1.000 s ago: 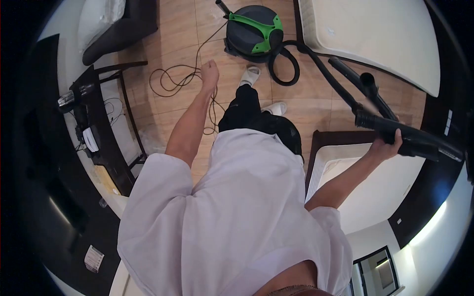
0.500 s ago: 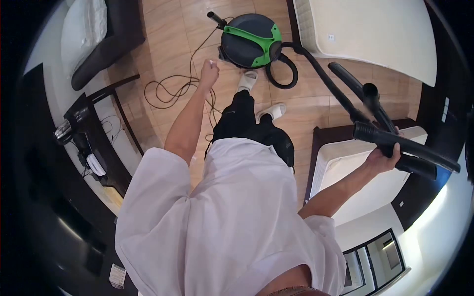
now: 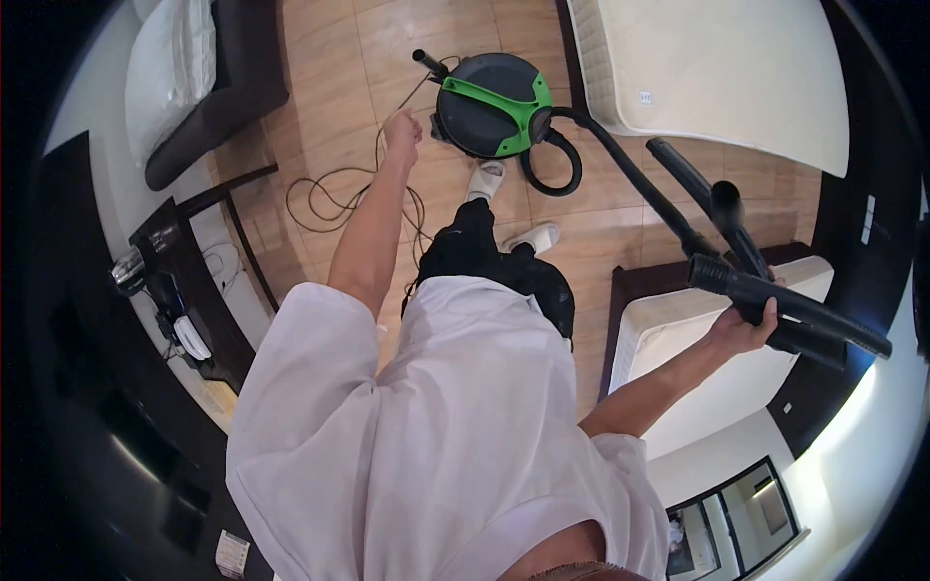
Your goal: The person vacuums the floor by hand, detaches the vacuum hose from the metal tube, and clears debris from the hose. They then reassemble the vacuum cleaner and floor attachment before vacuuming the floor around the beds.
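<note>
My left hand (image 3: 404, 136) is closed in a fist over the floor, left of a round black and green vacuum cleaner (image 3: 492, 105); what it holds, if anything, is hidden. A thin cord (image 3: 334, 201) lies in loops below that hand and passes close to it. At the right, my right hand (image 3: 742, 327) is wrapped round a bundle of black vacuum tubes (image 3: 809, 308). A flexible black hose (image 3: 620, 165) runs from the cleaner to the bundle.
Two bare mattresses, one at the upper right (image 3: 727, 68) and one at the lower right (image 3: 717, 358), lie on dark bases. A dark sofa (image 3: 242, 92) with a white pillow (image 3: 170, 77) stands upper left. Left is a dark desk (image 3: 208, 320) holding small items.
My left hand has moved slightly up and left, and the small white spot at its fingers no longer shows. The cleaner appears lower in view. My right hand still holds the tubes.
</note>
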The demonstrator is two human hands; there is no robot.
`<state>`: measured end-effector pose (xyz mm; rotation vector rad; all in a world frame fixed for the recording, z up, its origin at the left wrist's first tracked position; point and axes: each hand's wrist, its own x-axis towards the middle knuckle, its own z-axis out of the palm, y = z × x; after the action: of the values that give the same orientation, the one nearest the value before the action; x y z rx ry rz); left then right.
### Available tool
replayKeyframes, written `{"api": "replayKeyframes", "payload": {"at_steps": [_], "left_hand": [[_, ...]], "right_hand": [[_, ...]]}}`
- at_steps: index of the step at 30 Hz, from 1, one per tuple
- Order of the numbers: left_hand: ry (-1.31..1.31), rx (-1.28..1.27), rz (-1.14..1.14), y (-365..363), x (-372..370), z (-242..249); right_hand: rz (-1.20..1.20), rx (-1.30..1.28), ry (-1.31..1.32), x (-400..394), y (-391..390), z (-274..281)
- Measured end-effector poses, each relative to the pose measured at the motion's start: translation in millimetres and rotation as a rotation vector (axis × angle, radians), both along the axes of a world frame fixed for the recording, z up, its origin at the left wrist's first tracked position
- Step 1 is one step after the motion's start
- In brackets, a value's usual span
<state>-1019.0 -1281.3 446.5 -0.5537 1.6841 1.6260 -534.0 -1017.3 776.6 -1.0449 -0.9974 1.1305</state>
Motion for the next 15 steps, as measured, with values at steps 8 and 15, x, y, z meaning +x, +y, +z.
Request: {"api": "replayKeyframes", "payload": {"at_steps": [8,15], "left_hand": [[-0.221,0.202,0.171,51.5,0.9,69.0],[-0.176,0.631,-0.075,113.3,30.0,154.0]], "right_hand": [[0.041,-0.015,0.105,-4.1,-9.5,-3.0],[0.01,0.009,0.202,1.2,-21.4,2.3]]}}
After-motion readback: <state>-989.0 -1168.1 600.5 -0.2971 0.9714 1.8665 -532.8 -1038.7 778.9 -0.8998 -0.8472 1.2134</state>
